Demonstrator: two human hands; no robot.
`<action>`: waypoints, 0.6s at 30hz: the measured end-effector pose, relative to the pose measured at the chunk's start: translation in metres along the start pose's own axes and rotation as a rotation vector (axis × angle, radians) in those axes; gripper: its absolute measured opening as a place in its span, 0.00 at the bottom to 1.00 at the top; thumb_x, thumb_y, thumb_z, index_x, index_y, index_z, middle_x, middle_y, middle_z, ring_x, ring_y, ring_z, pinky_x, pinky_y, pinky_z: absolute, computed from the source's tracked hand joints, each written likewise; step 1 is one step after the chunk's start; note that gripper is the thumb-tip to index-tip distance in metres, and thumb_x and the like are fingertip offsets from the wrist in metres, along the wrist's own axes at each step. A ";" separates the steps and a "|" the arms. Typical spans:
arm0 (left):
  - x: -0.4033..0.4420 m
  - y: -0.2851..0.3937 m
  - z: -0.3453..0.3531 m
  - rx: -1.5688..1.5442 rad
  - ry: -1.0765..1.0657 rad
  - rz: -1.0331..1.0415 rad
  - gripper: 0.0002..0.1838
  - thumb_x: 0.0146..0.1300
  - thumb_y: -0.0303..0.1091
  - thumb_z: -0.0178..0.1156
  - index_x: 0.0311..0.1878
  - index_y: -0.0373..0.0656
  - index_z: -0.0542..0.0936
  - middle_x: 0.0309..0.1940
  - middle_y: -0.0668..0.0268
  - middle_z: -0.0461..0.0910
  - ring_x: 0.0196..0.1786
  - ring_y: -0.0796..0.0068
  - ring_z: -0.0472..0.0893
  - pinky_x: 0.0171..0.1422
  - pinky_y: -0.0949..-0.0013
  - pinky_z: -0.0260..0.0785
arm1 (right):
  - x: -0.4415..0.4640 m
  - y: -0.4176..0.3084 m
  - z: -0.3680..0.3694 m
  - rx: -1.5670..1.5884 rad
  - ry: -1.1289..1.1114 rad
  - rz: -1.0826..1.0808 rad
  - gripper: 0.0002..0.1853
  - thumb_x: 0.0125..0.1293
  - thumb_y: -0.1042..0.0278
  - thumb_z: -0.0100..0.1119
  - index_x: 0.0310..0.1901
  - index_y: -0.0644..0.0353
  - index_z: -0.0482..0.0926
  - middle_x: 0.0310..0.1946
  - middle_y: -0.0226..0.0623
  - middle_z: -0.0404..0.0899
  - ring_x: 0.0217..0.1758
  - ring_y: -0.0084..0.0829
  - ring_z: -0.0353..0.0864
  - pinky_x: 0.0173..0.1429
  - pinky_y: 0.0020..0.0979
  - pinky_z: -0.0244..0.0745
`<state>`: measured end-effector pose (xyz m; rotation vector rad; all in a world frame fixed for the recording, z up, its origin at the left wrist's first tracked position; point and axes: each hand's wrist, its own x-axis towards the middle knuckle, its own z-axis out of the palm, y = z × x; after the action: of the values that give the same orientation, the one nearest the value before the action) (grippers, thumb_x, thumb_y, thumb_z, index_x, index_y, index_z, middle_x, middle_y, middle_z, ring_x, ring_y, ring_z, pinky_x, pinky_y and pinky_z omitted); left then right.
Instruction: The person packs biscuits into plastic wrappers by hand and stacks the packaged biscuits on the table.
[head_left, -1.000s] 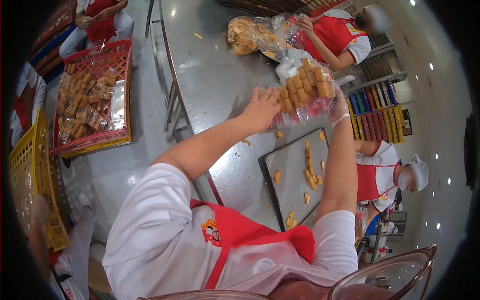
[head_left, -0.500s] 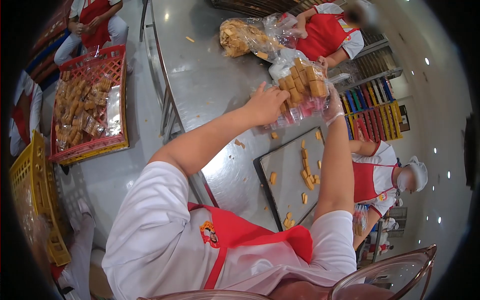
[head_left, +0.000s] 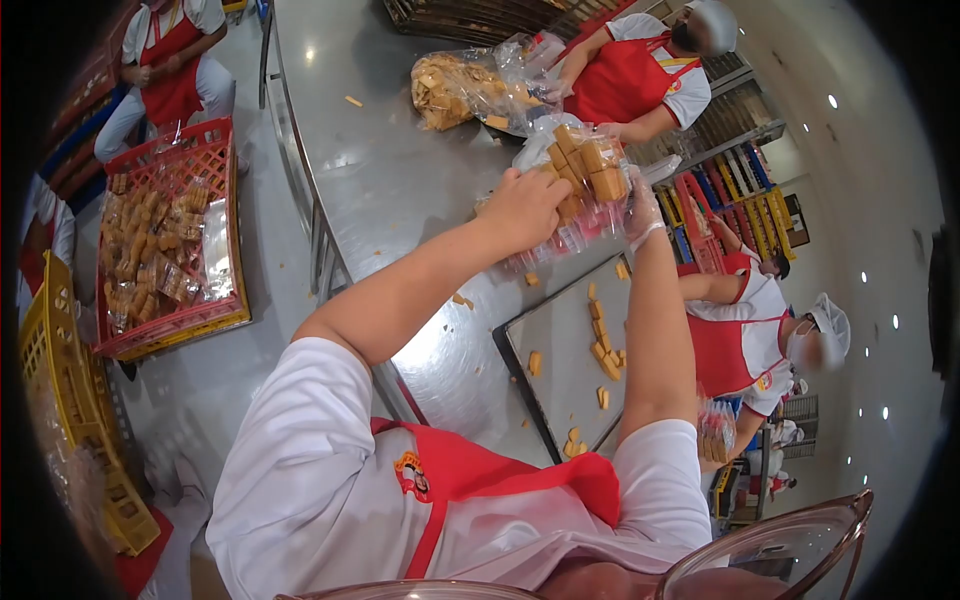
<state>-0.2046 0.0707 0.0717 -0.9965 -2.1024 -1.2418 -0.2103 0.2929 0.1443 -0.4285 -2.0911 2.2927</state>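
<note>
The bare left hand (head_left: 522, 210) has drawn closer to the right hand (head_left: 645, 207) since the earlier frame, narrowing the gap across the clear plastic packs of golden-brown biscuits (head_left: 590, 170). Nearest, at right, a dark-edged flat metal tray (head_left: 560, 390) carries loose rectangular biscuits (head_left: 603, 340) on the shiny grey steel table (head_left: 400, 180). Beyond it, both hands hold the packs above the tabletop — the left fingers curl onto their left side, while the right fingers, in a clear plastic glove, grip the right end. At far left, a red plastic mesh crate (head_left: 215, 145) contains more packed biscuits. Farther off, a clear bag of broken golden pieces (head_left: 445, 88) lies beside a red-aproned co-worker (head_left: 622, 80).
</note>
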 end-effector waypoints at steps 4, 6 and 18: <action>0.002 -0.001 0.003 0.005 -0.029 -0.003 0.11 0.50 0.32 0.53 0.39 0.46 0.71 0.34 0.63 0.72 0.39 0.65 0.73 0.46 0.59 0.58 | 0.000 0.001 0.004 -0.017 0.013 -0.027 0.21 0.60 0.49 0.49 0.47 0.57 0.71 0.45 0.35 0.74 0.45 0.30 0.75 0.47 0.32 0.72; 0.008 -0.001 0.005 -0.337 0.118 -0.228 0.14 0.51 0.37 0.56 0.42 0.46 0.71 0.38 0.60 0.71 0.45 0.63 0.72 0.50 0.57 0.58 | -0.009 0.000 0.010 -0.038 0.089 -0.012 0.21 0.59 0.49 0.50 0.45 0.57 0.72 0.44 0.35 0.75 0.44 0.30 0.75 0.46 0.31 0.72; 0.054 0.026 0.012 -0.216 0.172 -0.295 0.26 0.56 0.45 0.53 0.58 0.49 0.63 0.62 0.55 0.56 0.66 0.53 0.50 0.63 0.38 0.40 | -0.023 -0.013 0.034 -1.314 0.344 -0.585 0.20 0.64 0.61 0.36 0.53 0.63 0.68 0.52 0.45 0.69 0.54 0.44 0.67 0.60 0.37 0.59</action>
<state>-0.2174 0.1080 0.1189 -0.6497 -2.0627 -1.6661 -0.1971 0.2564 0.1639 -0.1121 -2.6735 0.3281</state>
